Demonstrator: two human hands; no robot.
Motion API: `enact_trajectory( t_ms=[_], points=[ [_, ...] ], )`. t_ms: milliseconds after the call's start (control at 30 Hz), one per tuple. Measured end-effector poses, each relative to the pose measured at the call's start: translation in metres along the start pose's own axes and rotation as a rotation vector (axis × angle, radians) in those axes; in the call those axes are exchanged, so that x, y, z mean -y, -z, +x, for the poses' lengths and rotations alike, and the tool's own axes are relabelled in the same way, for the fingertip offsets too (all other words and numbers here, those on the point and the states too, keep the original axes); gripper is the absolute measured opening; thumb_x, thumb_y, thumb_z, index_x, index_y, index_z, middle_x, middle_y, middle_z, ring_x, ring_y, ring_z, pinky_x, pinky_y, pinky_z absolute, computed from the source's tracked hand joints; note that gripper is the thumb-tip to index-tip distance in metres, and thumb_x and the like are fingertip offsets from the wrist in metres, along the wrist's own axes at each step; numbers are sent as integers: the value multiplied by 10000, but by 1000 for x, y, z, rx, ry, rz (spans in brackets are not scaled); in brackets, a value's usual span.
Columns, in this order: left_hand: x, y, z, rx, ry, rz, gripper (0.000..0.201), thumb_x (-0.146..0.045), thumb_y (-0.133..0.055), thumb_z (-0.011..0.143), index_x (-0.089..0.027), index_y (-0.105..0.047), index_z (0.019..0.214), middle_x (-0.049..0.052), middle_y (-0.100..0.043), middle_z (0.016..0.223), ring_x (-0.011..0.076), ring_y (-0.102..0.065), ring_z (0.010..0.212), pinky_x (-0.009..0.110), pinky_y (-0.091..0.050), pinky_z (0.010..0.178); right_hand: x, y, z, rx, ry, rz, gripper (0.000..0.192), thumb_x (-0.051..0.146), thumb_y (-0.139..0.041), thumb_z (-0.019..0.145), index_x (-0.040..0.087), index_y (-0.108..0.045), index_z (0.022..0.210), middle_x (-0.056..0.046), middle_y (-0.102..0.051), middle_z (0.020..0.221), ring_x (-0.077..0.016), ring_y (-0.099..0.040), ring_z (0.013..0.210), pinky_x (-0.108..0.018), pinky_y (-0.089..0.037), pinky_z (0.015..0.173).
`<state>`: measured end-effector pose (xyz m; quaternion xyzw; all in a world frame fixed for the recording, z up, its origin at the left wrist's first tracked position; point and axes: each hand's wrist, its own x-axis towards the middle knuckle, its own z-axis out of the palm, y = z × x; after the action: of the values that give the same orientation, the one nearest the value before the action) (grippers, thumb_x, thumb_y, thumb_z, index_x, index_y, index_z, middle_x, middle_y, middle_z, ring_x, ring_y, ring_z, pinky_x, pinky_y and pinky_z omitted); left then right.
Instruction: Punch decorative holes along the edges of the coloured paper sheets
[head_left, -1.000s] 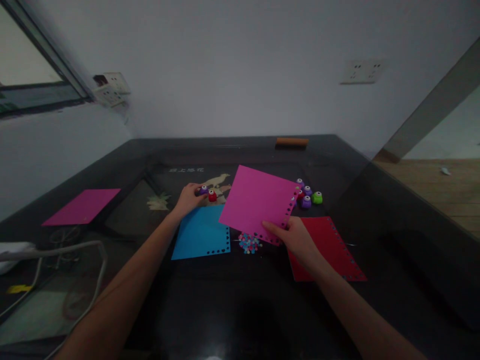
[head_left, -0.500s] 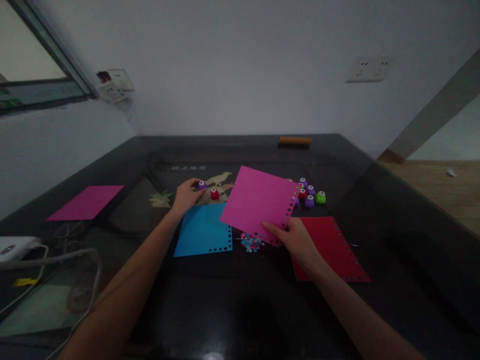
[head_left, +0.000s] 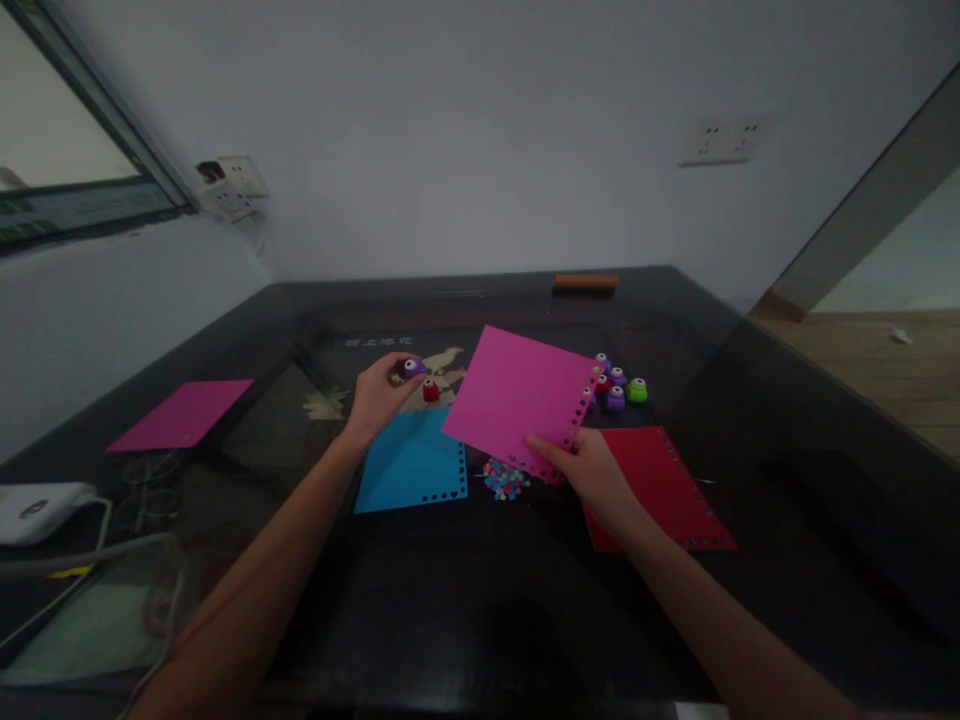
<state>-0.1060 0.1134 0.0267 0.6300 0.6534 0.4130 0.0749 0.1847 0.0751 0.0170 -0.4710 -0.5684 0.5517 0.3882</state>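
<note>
Pink paper sheet (head_left: 517, 395): square, magenta, punched holes along its right and lower edges, held tilted above the table, pinched at its lower-right corner at 5 o'clock. Purple punch (head_left: 412, 367): small, round, white button on top, gripped in fingertips, lifted just above the table, at 9 o'clock of the pink sheet, near it.

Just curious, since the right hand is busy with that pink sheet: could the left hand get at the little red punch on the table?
Probably yes. The left hand holds a purple punch, and the red punch sits uncovered just beside its fingers, clear of the pink sheet that the right hand holds. It would need free fingers.
</note>
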Motion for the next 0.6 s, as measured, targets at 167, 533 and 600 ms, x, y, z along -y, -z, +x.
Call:
enact_trajectory(
  t_ms=[167, 533, 600],
  points=[
    [-17, -10, -27, 105, 95, -248, 365, -324, -618, 745, -158, -616, 1070, 85, -675, 1002, 190, -629, 827, 336, -498, 749, 0, 4, 2, -34, 7, 43, 345, 444, -690, 690, 160, -696, 887, -77, -717, 898, -215, -663, 776, -354, -521, 698],
    [-52, -26, -67, 349, 158, -509, 342, -324, -659, 717, -188, -612, 1028, 60, -647, 1011, 179, -618, 822, 323, -496, 752, 2, 1, 0, -133, -17, 245, 291, 445, -703, 674, 167, -618, 692, 7, -598, 555, -101, -494, 456, -212, -365, 406],
    [-53, -27, -70, 381, 182, -546, 334, -307, -659, 716, -190, -606, 1024, 56, -642, 993, 174, -612, 809, 315, -495, 739, -1, -1, 0, -122, -22, 261, 303, 447, -699, 677, 166, -591, 653, 16, -572, 533, -89, -458, 434, -202, -319, 376]
  ],
)
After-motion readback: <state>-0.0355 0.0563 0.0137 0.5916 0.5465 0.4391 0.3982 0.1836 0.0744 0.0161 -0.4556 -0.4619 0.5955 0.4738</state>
